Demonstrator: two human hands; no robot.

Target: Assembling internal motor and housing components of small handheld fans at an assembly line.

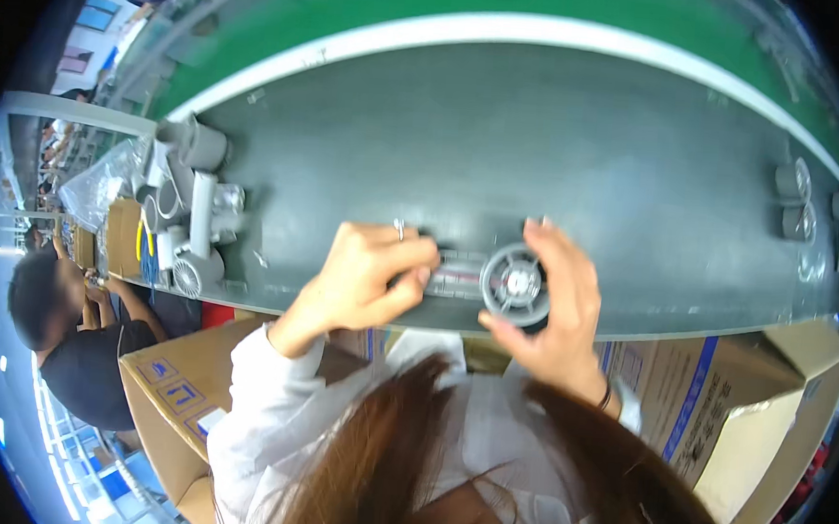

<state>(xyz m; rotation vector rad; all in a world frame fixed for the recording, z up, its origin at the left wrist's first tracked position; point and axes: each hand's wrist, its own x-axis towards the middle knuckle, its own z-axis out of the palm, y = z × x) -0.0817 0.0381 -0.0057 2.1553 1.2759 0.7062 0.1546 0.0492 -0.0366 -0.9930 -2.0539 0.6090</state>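
My right hand (565, 309) curls its thumb and fingers around a grey round part (518, 283) with a spoked, wheel-like face and a pale hub. A long see-through, ribbed section (457, 273) lies directly left of the ring, with a thin reddish line along it. Whether the two are joined I cannot tell. At the left end of that section my left hand (366, 273), with a ring on one finger, has its fingers bent and closed. What those fingers pinch, if anything, is hidden. Both hands are near the front edge of the dark grey work surface (398, 136).
Grey plastic housings (201, 143) and tubes cluster on the left, beside a clear plastic bag (103, 180) and yellow-handled pliers (145, 243). More grey cylindrical parts (796, 203) stand far right. Open cardboard boxes (177, 377) flank me below the edge. A co-worker (88, 347) sits at left.
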